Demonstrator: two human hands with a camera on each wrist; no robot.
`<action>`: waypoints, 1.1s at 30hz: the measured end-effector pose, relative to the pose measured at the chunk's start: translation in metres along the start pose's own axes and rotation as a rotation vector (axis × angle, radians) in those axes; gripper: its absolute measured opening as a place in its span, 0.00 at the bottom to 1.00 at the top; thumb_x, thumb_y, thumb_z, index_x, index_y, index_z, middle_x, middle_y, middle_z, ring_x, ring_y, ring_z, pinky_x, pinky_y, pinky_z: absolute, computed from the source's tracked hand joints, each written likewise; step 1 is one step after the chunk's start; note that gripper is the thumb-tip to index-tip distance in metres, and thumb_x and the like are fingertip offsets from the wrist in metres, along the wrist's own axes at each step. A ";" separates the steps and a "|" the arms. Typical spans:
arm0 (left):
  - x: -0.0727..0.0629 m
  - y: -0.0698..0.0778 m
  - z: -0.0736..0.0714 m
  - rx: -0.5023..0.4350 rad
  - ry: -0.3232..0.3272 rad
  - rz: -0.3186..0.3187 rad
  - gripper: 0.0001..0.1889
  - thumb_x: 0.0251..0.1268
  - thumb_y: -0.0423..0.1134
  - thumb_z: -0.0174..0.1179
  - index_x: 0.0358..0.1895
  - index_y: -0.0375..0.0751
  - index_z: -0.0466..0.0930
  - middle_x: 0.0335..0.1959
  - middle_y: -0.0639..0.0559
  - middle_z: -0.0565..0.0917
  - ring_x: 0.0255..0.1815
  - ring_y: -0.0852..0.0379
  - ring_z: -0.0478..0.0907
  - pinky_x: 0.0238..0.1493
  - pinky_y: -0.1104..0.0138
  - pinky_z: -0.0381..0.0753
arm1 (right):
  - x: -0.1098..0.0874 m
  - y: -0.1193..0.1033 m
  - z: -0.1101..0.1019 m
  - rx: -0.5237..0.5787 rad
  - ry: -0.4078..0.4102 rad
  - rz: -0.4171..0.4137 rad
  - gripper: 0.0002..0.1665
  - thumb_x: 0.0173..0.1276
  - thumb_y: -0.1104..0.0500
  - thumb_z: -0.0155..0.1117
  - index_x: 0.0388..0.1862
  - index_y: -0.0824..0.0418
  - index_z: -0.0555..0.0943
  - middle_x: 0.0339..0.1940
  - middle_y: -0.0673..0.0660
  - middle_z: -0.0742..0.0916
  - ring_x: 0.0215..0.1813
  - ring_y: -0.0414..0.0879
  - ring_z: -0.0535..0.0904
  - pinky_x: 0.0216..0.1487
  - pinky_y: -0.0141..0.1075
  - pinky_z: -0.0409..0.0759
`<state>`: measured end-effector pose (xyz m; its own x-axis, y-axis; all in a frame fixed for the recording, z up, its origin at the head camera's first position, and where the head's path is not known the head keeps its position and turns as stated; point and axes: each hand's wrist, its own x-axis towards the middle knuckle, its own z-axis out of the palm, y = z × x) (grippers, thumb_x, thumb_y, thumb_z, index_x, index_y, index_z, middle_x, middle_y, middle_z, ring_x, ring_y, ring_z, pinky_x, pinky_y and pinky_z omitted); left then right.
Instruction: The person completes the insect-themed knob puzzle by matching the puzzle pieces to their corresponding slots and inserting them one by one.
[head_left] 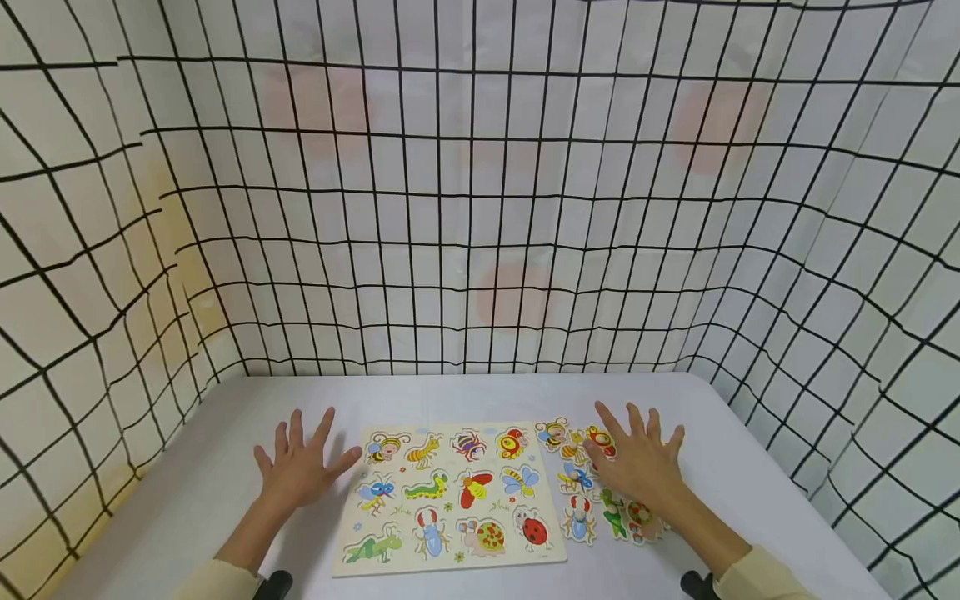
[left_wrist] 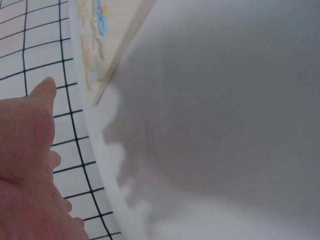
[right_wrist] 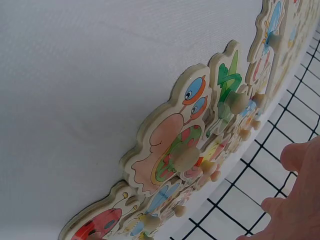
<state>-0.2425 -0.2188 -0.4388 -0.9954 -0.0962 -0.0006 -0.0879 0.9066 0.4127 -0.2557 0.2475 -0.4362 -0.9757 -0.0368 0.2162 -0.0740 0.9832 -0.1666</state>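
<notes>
My left hand (head_left: 298,468) is spread above the table, just left of a wooden insect puzzle board (head_left: 408,507), and holds nothing. The board's printed places show a bee, spider, caterpillar, beetle, snail and ladybug, among others. Over a cluster of loose knobbed pieces right of the board hovers my right hand (head_left: 643,467), fingers spread and gripping nothing. It partly hides those pieces. A blue beetle piece (head_left: 579,520) lies near the board's right edge. In the right wrist view, a snail piece (right_wrist: 162,137), a green grasshopper piece (right_wrist: 228,75) and a ladybug piece (right_wrist: 102,220) lie knob up.
A white cloth covers the table (head_left: 420,396). Black netting (head_left: 472,217) over white sheeting walls the table in at the back and both sides. Dark wrist bands (head_left: 273,585) show at the lower edge.
</notes>
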 end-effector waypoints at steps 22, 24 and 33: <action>0.008 0.011 -0.008 -0.301 -0.145 0.044 0.47 0.71 0.55 0.60 0.83 0.42 0.43 0.80 0.23 0.45 0.78 0.22 0.46 0.70 0.30 0.54 | 0.008 -0.009 0.008 0.145 -0.019 -0.112 0.46 0.71 0.41 0.62 0.81 0.57 0.59 0.73 0.79 0.68 0.73 0.78 0.63 0.68 0.73 0.60; 0.008 0.012 -0.008 -0.327 -0.143 0.017 0.46 0.70 0.54 0.61 0.83 0.43 0.46 0.80 0.26 0.49 0.78 0.24 0.51 0.70 0.31 0.57 | 0.011 -0.011 0.008 0.178 -0.048 -0.097 0.46 0.72 0.42 0.62 0.82 0.56 0.58 0.74 0.78 0.66 0.73 0.78 0.63 0.66 0.73 0.63; 0.008 0.012 -0.010 -0.420 -0.123 -0.059 0.43 0.66 0.50 0.66 0.80 0.43 0.57 0.72 0.26 0.68 0.71 0.28 0.68 0.63 0.38 0.72 | 0.021 -0.016 0.006 0.327 -0.053 -0.099 0.47 0.72 0.40 0.62 0.81 0.59 0.59 0.74 0.72 0.72 0.70 0.73 0.71 0.65 0.65 0.71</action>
<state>-0.2511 -0.2126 -0.4246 -0.9886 -0.0702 -0.1330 -0.1464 0.6527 0.7433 -0.2761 0.2302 -0.4350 -0.9691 -0.1471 0.1981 -0.2230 0.8654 -0.4487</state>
